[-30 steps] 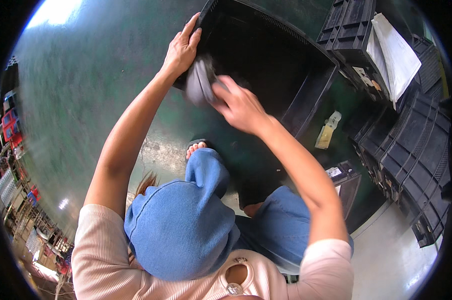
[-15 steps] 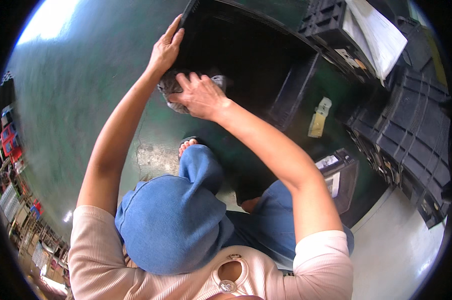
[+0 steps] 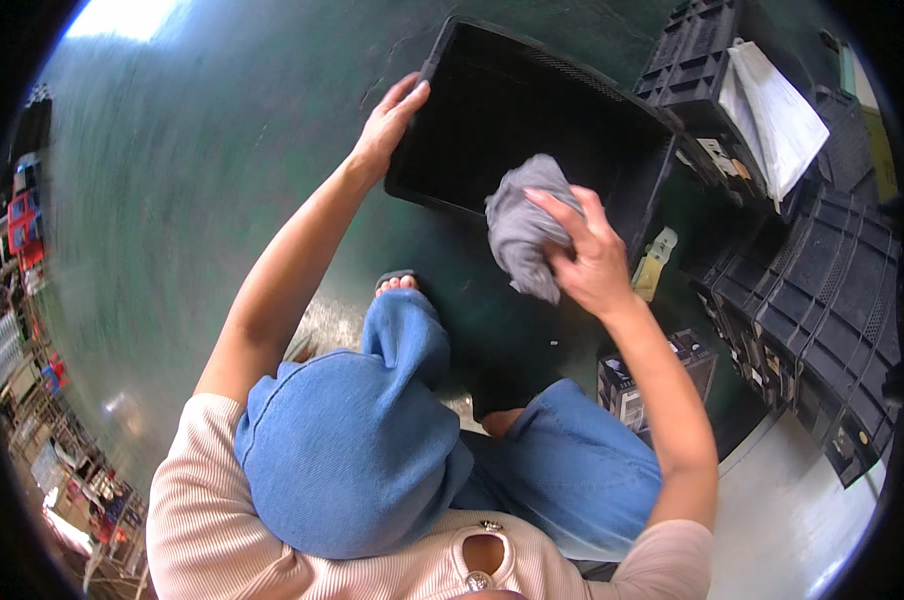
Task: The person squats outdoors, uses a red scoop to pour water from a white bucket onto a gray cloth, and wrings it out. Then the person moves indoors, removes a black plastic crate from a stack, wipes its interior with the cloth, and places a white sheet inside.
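Note:
A black plastic crate (image 3: pixel 532 110) sits on the green floor in front of me, its dark inside facing up. My left hand (image 3: pixel 390 128) grips its left wall, thumb and fingers closed over the rim. In my right hand (image 3: pixel 590 248) is a crumpled grey rag (image 3: pixel 532 225), pinched between thumb and fingers. The rag hangs over the crate's near right rim, and I cannot tell whether it touches it.
Stacked dark crates (image 3: pixel 812 290) stand on the right, with a white sheet (image 3: pixel 772 115) on another crate behind them. A yellow-and-white bottle-like thing (image 3: pixel 654 265) lies beside the crate. A printed box (image 3: pixel 632 400) is by my right knee. Cluttered racks (image 3: pixel 72 500) line the far left.
My right hand has carried the rag from the crate's near left corner across to the right. The crate now sits farther right and shows more fully, my left hand still on its rim.

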A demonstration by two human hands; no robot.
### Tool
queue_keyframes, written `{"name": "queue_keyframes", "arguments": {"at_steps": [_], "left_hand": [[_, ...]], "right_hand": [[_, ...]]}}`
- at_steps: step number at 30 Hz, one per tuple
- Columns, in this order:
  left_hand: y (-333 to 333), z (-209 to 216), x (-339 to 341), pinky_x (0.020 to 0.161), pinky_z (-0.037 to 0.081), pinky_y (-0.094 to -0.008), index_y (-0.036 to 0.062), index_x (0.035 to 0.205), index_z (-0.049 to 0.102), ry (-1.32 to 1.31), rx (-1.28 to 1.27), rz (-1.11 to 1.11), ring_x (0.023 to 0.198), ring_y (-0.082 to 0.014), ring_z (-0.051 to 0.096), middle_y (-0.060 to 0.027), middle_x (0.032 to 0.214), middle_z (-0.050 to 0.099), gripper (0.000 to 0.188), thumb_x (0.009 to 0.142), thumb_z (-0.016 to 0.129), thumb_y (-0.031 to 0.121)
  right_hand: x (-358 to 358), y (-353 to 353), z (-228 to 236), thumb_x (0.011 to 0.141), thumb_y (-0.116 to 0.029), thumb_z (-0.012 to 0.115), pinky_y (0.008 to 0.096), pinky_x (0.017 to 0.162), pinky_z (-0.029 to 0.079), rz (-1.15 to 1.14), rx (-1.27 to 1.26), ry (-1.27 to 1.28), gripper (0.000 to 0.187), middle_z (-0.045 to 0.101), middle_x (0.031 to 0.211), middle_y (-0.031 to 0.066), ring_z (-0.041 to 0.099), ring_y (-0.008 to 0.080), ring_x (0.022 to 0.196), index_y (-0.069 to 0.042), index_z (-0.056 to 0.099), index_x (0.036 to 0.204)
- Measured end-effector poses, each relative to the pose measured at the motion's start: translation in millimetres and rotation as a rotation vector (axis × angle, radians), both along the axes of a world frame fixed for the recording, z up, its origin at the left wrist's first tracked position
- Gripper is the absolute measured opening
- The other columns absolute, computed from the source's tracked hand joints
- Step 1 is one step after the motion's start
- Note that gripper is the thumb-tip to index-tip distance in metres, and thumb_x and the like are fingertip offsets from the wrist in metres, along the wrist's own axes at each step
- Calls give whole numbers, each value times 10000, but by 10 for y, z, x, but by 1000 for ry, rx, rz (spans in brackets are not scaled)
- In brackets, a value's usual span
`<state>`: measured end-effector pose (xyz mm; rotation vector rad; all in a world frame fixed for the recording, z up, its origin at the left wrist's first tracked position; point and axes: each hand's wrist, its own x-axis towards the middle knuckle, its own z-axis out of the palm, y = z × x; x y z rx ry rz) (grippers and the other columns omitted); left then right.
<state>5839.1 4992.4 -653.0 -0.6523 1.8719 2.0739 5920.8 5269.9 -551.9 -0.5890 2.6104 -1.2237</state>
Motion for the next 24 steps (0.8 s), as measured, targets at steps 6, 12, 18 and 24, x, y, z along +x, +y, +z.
{"name": "queue_keyframes", "arguments": {"at_steps": [6, 12, 18, 24], "left_hand": [[-265, -239, 169, 923, 457, -393, 114, 1383, 406, -133, 865, -103, 991, -222, 588, -114, 1093, 618, 612, 933, 410, 529], [-308, -250, 157, 887, 450, -342, 112, 1261, 520, -159, 928, -93, 946, -195, 587, -61, 992, 641, 511, 976, 324, 489], [-47, -68, 124, 790, 447, -265, 156, 1366, 460, -102, 331, -48, 820, -123, 576, -21, 879, 628, 618, 898, 490, 558], [180, 212, 151, 652, 453, -285, 220, 1312, 529, 30, -540, -56, 660, -121, 544, -37, 722, 574, 564, 808, 664, 432]], "right_hand": [[-97, -1612, -516, 844, -202, 535, 424, 711, 466, 89, 293, 463, 331, 479, 1071, 128, 509, 298, 948, -286, 555, 1163], [-1377, -1751, -662, 878, -220, 494, 482, 731, 450, -362, 365, 492, 268, 455, 1060, 183, 478, 363, 945, -156, 497, 1138], [-1884, -1548, -873, 794, -318, 665, 466, 719, 518, -356, 407, 654, 281, 481, 1036, 157, 533, 362, 928, -207, 593, 1042], [-1702, -473, -775, 799, -289, 635, 457, 609, 536, -444, 617, 512, 272, 472, 1021, 156, 548, 361, 929, -171, 563, 1033]]}}
